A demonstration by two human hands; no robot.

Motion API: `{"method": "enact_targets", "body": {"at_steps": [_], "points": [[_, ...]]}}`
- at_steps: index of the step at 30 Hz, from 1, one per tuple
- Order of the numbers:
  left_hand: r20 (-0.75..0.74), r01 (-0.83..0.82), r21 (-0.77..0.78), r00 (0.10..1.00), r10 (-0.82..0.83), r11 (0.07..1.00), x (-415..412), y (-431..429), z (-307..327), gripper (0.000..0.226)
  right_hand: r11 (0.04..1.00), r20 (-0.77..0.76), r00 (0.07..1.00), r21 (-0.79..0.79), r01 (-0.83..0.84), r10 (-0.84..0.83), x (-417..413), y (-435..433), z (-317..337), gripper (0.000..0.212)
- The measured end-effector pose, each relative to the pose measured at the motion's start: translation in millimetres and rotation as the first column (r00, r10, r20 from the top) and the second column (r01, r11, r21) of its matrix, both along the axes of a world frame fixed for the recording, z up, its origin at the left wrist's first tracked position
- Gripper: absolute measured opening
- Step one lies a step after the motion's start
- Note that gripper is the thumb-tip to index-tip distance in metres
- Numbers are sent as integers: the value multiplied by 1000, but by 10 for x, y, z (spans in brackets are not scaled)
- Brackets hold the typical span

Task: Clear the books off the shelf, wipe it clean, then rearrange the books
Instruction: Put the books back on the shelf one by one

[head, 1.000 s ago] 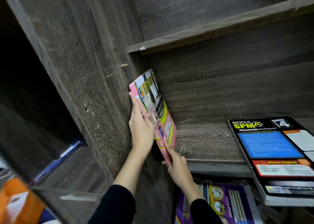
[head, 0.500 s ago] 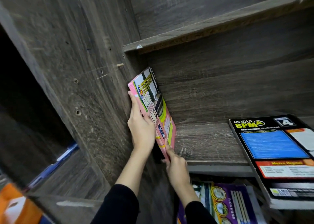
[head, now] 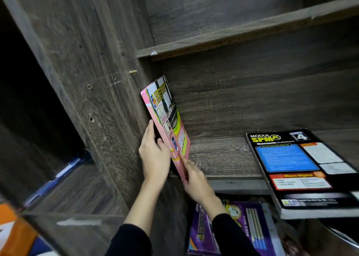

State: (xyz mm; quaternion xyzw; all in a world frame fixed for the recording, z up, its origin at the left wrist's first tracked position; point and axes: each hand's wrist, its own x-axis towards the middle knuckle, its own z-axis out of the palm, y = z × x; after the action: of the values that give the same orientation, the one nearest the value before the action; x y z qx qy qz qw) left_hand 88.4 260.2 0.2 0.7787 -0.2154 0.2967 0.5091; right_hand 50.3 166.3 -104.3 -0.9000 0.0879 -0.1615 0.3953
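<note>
A thin pink book (head: 168, 118) stands on edge at the left end of the wooden shelf (head: 223, 158), leaning against the side panel. My left hand (head: 153, 154) grips its spine from the left, thumb on the front. My right hand (head: 196, 180) pinches the book's lower corner at the shelf's front edge. A black book (head: 299, 170) marked "MODUL SPM" lies flat on the right of the same shelf and overhangs the front edge.
A purple book (head: 242, 228) lies with others on the level below. An upper shelf board (head: 233, 36) crosses above. The tall side panel (head: 93, 81) stands to the left, with blue items (head: 64, 172) in the dark neighbouring bay and an orange object (head: 13, 234) at bottom left.
The pink book has been stood a little more upright against the side panel. Both hands keep their hold on it. The black book has not moved.
</note>
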Motion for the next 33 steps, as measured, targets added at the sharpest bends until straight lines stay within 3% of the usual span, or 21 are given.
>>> {"method": "enact_targets", "body": {"at_steps": [3,6,9,13,21,25,28,33], "points": [[-27,-58,57,998,60,997,-221,32,-150,44,968,-30,987,-203,146,-155,-212,-123,145,43],[-177,-41,251,980,88,967,-450,6,-266,29,907,-131,950,-358,220,-282,-535,-291,342,33],[-386,106,548,912,139,830,-665,-154,-321,27,869,-191,907,-414,273,-375,-898,-500,497,35],[-400,237,722,910,113,650,-979,-531,-396,29,808,-217,834,-456,373,-507,-1387,-828,618,36],[-455,391,767,891,1,509,-1469,-1251,-582,31,623,-259,585,-512,592,-769,-2276,-1534,575,30],[-504,441,716,863,-35,541,-1548,-1478,-706,39,561,-278,490,-484,672,-826,-2516,-1793,474,36],[-543,471,680,839,-47,561,-1562,-1609,-792,47,561,-299,476,-414,716,-827,-2555,-1885,402,36],[-590,483,592,805,-62,645,-1439,-1696,-885,30,572,-327,478,-317,757,-815,-2533,-1955,364,39]]}}
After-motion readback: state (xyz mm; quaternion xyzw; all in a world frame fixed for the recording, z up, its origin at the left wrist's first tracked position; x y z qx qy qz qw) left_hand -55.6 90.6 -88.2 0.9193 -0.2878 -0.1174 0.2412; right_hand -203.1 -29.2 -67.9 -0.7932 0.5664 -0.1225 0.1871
